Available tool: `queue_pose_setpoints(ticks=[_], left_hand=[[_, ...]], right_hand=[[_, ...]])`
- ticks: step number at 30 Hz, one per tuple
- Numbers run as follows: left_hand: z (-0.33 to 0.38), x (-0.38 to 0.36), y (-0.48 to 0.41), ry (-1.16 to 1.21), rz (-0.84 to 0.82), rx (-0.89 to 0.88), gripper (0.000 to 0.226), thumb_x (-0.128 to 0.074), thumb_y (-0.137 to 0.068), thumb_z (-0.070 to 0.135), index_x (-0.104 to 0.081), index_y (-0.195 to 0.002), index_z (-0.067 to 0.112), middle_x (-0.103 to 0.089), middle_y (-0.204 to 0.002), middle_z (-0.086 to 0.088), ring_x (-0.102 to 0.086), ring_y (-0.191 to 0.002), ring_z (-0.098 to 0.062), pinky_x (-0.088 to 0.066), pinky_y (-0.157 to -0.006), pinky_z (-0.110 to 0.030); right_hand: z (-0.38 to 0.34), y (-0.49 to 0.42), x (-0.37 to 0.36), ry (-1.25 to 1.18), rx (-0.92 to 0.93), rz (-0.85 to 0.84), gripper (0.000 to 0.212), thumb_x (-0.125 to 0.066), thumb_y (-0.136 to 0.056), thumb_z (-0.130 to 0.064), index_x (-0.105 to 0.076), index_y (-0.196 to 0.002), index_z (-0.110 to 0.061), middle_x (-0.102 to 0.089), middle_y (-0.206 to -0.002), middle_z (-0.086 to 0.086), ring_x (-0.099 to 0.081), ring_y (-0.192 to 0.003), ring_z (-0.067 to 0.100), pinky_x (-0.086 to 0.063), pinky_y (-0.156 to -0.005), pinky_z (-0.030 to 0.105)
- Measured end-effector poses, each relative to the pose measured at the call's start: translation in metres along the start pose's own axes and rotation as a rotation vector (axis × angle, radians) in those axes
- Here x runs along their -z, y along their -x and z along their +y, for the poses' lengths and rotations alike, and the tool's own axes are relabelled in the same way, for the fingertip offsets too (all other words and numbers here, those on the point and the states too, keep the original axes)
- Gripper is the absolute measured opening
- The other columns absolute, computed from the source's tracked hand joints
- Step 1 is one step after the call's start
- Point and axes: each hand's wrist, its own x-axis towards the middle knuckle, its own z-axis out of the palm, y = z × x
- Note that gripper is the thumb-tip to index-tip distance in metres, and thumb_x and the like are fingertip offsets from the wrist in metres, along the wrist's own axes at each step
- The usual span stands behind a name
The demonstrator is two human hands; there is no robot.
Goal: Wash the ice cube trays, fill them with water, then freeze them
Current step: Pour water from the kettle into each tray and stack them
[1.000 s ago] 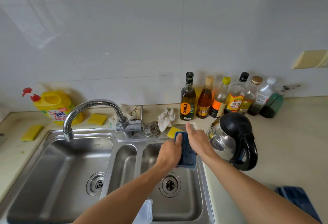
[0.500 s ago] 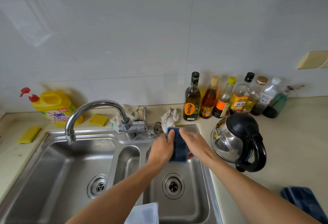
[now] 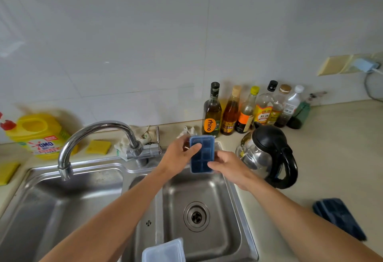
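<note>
Over steel sink (image 3: pixel 232 210), both hands, blue gridded tray (image 3: pixel 202 154)

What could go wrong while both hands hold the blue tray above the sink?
The blue tray, held in the air by the left hand and right hand, could slip into the basin below. The kettle stands close to the right hand and might get bumped.
</note>
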Motion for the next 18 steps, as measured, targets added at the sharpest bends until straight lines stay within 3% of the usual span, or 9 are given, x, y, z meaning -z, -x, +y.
queue_pose_setpoints(ticks=[5,9,13,18], left_hand=[[0.005,-0.002,0.004,-0.046,-0.026,-0.034,0.031,-0.060,-0.098,0.040,-0.059,-0.124,0.023,-0.070,-0.110,0.006,-0.068,-0.097,-0.011,-0.057,-0.078,-0.024],[0.010,-0.009,0.008,-0.112,-0.024,-0.017,0.029,-0.061,-0.098,0.038,-0.062,-0.120,0.019,-0.070,-0.105,0.005,-0.067,-0.095,-0.011,-0.056,-0.081,-0.024],[0.019,-0.023,0.017,-0.143,0.006,0.026,0.029,-0.060,-0.099,0.038,-0.063,-0.118,0.016,-0.072,-0.103,0.003,-0.068,-0.096,-0.013,-0.057,-0.084,-0.029],[0.036,-0.053,0.033,-0.132,0.046,0.047,0.022,-0.060,-0.100,0.035,-0.062,-0.114,0.018,-0.066,-0.094,0.011,-0.063,-0.086,-0.005,-0.048,-0.068,-0.017]], right_hand=[[0.005,0.012,-0.002,-0.006,0.002,0.045,0.020,-0.066,-0.097,-0.017,-0.067,-0.112,-0.029,-0.076,-0.103,-0.010,-0.071,-0.096,-0.001,-0.054,-0.084,0.022],[0.010,0.020,-0.002,-0.008,-0.029,-0.004,0.016,-0.066,-0.097,-0.017,-0.067,-0.103,-0.032,-0.076,-0.087,-0.022,-0.070,-0.085,-0.006,-0.053,-0.067,0.012],[0.020,0.028,0.007,-0.043,-0.061,-0.065,0.015,-0.066,-0.098,-0.020,-0.068,-0.108,-0.031,-0.077,-0.098,-0.017,-0.072,-0.097,0.007,-0.059,-0.086,0.027],[0.034,0.046,0.030,-0.060,-0.040,-0.096,0.018,-0.065,-0.098,-0.019,-0.068,-0.110,-0.033,-0.077,-0.104,-0.012,-0.071,-0.099,0.007,-0.058,-0.093,0.035]])
